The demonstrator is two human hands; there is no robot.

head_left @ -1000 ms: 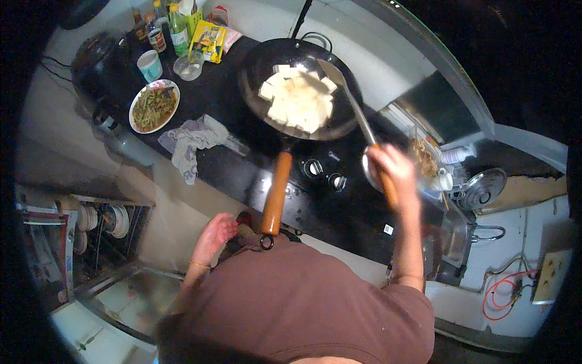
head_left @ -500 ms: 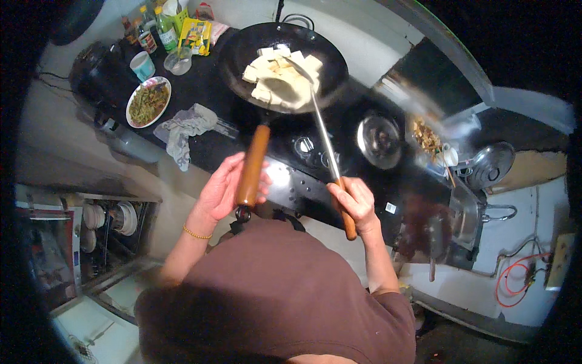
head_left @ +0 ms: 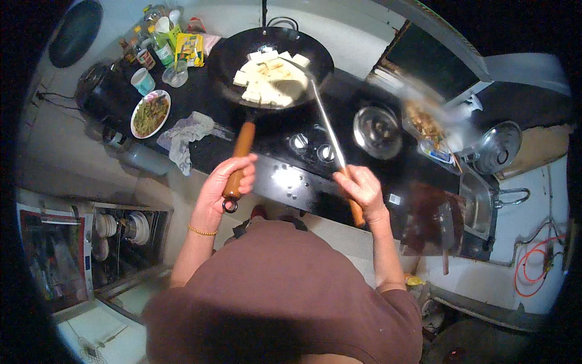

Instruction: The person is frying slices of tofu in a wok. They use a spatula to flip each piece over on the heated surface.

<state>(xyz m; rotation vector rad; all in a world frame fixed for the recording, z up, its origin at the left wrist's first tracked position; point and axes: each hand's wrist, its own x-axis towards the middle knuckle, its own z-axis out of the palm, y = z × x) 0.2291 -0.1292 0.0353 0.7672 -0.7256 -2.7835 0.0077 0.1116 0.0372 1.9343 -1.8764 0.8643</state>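
Observation:
A black wok (head_left: 221, 67) sits on the stove at the back, with pale white blocks that look like tofu (head_left: 265, 79) heaped in it. My left hand (head_left: 224, 179) is closed around its brown wooden handle (head_left: 244, 141). In my right hand (head_left: 362, 189) is a wok spatula (head_left: 328, 124) with a metal shaft and wooden grip. Its far end reaches into the wok at the right side of the tofu; the shape of its head is hard to make out.
Left of the wok are a grey cloth (head_left: 187, 134), an oval plate of green food (head_left: 150, 114), a blue cup (head_left: 143, 80) and several bottles. At right are a metal lid (head_left: 377, 132), a cleaver (head_left: 445, 227) on a dark board, and a sink (head_left: 477, 203).
My left hand has gone from loosely open beside the wok handle to wrapped around it. The spatula's head has shifted toward the tofu's right edge. The view has moved slightly.

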